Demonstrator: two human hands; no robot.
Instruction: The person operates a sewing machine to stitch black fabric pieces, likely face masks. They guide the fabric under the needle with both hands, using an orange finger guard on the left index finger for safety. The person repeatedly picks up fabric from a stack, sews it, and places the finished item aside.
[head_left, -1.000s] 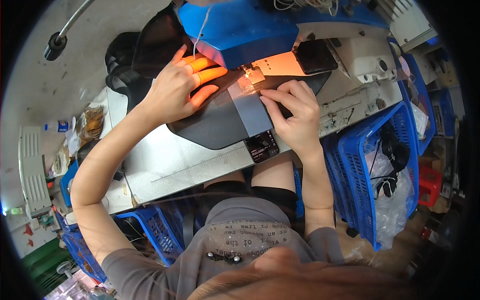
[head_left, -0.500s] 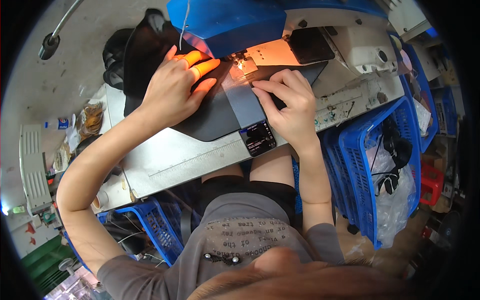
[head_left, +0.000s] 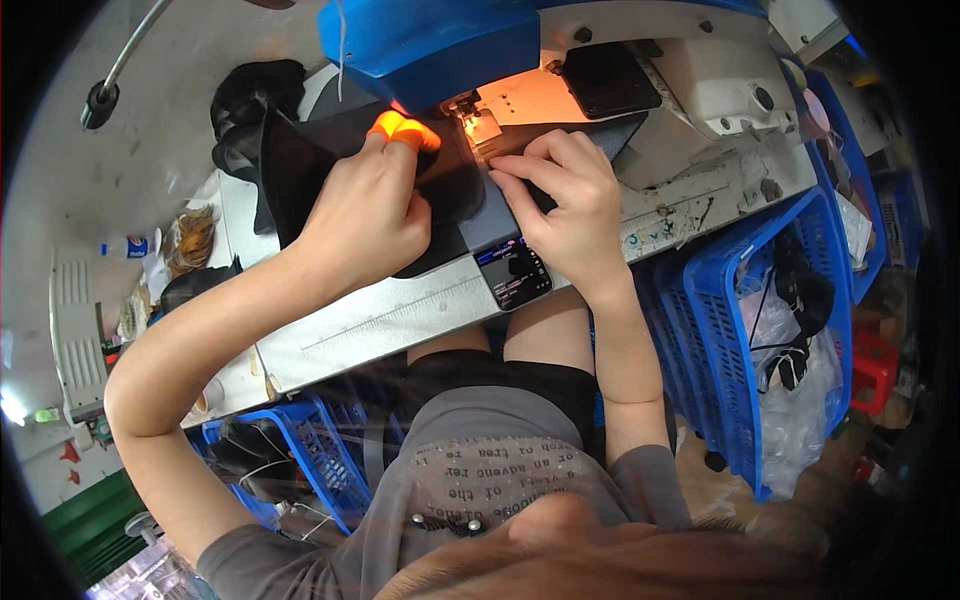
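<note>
The bare left hand (head_left: 370,215), earlier spread flat with its thumb reaching toward 2 o'clock, is now curled, fingers bent and thumb drawn in. A black, round-cornered material flap (head_left: 455,190) now overlaps the 10 o'clock side of the smooth grey strip (head_left: 492,222). More of the black rectangular phone (head_left: 512,275) shows.

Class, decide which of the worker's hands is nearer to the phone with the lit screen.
Right: the right hand is just beyond the phone and slightly to its right. The left hand is farther off, beyond the phone and to its left.
</note>
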